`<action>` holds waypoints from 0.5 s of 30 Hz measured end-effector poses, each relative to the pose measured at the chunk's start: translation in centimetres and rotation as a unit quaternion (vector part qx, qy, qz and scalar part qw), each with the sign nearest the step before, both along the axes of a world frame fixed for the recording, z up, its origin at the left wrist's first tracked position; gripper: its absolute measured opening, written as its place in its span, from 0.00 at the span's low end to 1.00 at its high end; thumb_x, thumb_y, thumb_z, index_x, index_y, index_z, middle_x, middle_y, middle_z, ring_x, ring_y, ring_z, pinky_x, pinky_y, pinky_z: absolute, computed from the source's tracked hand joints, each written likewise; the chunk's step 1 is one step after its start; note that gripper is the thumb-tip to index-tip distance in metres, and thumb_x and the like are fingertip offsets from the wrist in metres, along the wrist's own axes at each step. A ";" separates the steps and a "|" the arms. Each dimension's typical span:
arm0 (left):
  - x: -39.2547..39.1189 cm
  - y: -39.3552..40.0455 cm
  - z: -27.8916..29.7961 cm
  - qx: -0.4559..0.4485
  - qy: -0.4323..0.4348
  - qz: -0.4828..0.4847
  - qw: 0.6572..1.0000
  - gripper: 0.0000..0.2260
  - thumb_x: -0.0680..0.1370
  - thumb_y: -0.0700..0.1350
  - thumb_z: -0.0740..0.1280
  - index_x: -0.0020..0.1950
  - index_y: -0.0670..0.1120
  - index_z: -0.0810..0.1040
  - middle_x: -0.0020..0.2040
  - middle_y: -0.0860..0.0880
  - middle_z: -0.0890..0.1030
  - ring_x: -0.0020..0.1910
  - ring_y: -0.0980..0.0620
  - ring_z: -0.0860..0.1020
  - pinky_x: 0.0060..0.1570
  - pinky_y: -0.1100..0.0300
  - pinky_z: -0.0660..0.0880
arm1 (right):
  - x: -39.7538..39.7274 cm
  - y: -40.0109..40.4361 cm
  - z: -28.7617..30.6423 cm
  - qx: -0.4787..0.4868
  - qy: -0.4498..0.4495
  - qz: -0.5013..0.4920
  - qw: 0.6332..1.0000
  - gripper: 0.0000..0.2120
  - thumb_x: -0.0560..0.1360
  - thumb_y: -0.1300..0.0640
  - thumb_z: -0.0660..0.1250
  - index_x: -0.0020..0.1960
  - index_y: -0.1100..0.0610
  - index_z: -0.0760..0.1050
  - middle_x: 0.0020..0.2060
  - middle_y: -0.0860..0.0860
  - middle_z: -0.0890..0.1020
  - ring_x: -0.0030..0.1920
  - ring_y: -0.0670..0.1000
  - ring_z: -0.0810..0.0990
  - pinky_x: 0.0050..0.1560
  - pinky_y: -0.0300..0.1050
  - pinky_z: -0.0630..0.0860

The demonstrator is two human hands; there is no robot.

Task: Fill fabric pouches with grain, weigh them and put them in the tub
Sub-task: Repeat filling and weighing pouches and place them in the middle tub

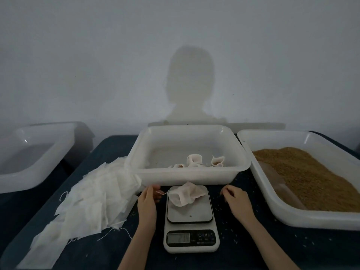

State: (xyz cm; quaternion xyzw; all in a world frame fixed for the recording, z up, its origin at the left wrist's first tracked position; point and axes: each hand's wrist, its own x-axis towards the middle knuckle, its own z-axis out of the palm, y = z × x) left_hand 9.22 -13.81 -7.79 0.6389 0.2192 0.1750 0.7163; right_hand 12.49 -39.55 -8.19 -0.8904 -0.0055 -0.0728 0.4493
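We had the filled drawstring pouch lying slumped on the platform of the digital kitchen scale, mouth turned toward our left hand. That hand's thumb and fingertips were curled in and pinching the thin drawstring, which ran taut-ish from the fingers across to the pouch. Our right hand hovered on the far side of the scale, fingers loosely curled, gripping nothing, apart from the pouch. The display was lit but too blurred to read.

Just beyond both sets of fingers stood the white plastic tub, its near wall close behind the scale, with three filled pouches on its floor. Outward of the left fingers sprawled the heap of empty pouches, its edge almost touching that hand. Outward of the right fingers sat the tray of brown grain. Stray grains speckled the dark blue tablecloth. Another white tub sat well off past the heap.
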 end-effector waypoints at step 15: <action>-0.3 0.2 -0.2 0.002 0.008 0.007 1.000 0.12 0.81 0.44 0.58 0.46 0.43 0.80 0.41 0.47 0.81 0.41 0.51 0.77 0.41 0.59 0.70 | 0.2 -0.2 -0.2 0.035 0.008 -0.006 0.999 0.13 0.78 0.57 0.62 0.36 0.50 0.77 0.27 0.49 0.78 0.25 0.42 0.73 0.29 0.39 0.69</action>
